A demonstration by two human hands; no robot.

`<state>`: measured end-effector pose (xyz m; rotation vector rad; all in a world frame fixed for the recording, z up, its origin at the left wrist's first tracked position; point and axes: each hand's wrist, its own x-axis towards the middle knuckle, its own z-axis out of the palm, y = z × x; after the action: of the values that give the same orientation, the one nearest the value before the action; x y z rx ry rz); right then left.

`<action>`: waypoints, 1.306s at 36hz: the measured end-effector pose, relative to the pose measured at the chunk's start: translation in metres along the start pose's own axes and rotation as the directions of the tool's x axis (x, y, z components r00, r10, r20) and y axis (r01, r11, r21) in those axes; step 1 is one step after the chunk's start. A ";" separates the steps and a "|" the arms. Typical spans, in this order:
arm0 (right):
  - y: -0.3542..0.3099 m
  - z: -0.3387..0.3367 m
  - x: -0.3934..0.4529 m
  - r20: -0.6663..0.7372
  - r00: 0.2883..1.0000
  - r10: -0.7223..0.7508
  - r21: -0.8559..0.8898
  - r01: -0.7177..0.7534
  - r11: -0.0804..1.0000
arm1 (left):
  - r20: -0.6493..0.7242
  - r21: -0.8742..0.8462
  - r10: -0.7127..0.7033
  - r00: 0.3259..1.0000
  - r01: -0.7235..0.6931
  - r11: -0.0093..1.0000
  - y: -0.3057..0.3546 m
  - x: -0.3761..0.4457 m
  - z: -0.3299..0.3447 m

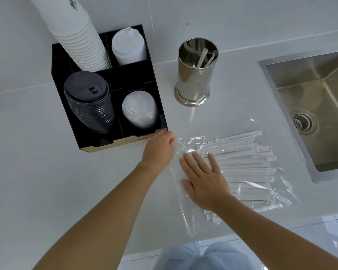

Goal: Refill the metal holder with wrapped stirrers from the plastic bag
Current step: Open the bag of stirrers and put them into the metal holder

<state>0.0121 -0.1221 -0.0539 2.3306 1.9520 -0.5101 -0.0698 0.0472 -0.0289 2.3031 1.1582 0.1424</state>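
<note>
A shiny metal holder (195,75) stands upright on the white counter, with a few wrapped stirrers (203,57) inside it. In front of it lies a clear plastic bag (185,191) full of white paper-wrapped stirrers (248,162), lying flat with its open end to the left. My left hand (159,148) pinches the bag's upper left edge. My right hand (202,180) lies flat with fingers spread at the bag's mouth, over the left ends of the stirrers; I cannot tell whether it is inside the plastic or on top.
A black organiser (86,141) at the left holds a tall stack of white cups (80,41), black lids (88,102), white lids (128,45) and clear lids (140,110). A steel sink (312,106) is sunk into the counter at the right. The counter's front edge runs just below the bag.
</note>
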 end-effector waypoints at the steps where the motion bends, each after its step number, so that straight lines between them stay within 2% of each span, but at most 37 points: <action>1: 0.000 0.000 0.000 -0.002 1.000 0.000 -0.001 0.000 1.000 | -0.008 -0.011 0.014 1.000 -0.014 1.000 -0.002 0.000 -0.001; 7: 0.000 0.000 0.000 0.008 1.000 -0.006 0.001 0.006 1.000 | -0.011 -0.065 0.057 0.998 -0.057 0.996 -0.004 -0.002 -0.005; 15: -0.001 -0.001 0.000 0.008 1.000 0.004 0.010 -0.004 1.000 | 0.008 -0.154 0.027 1.000 -0.025 0.988 -0.009 -0.008 -0.010; 21: -0.001 -0.001 0.000 -0.023 1.000 -0.003 0.004 0.003 1.000 | 0.189 -0.192 0.050 0.981 -0.013 0.981 -0.009 -0.006 -0.015; 23: -0.002 -0.003 0.000 -0.024 1.000 -0.001 0.004 0.001 1.000 | 0.222 -0.157 0.064 0.973 -0.029 0.987 -0.008 -0.004 -0.017; 27: 0.002 -0.009 -0.001 -0.054 0.998 -0.026 0.025 0.027 0.999 | 0.187 -0.069 0.115 0.976 -0.103 0.992 -0.009 -0.004 -0.020; 30: 0.012 -0.011 -0.008 -0.113 0.994 0.011 0.033 -0.007 0.999 | 0.169 -0.092 0.116 0.979 -0.101 0.991 -0.014 -0.005 -0.021; 34: 0.022 -0.005 -0.016 -0.105 0.994 0.035 0.004 -0.035 0.999 | 0.177 -0.136 0.131 0.975 -0.108 0.985 -0.019 -0.007 -0.021; 38: 0.024 0.001 -0.015 -0.069 0.996 0.048 -0.003 -0.049 0.999 | 0.187 -0.198 0.114 0.976 -0.076 0.977 -0.027 -0.010 -0.020; 47: 0.025 0.004 -0.014 -0.103 0.994 0.049 0.006 -0.049 0.999 | 0.216 -0.272 0.046 0.975 0.015 0.962 -0.038 -0.016 -0.022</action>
<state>0.0332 -0.1416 -0.0574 2.4462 1.9314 -0.3976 -0.1134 0.0624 -0.0278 2.0280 0.9442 0.0459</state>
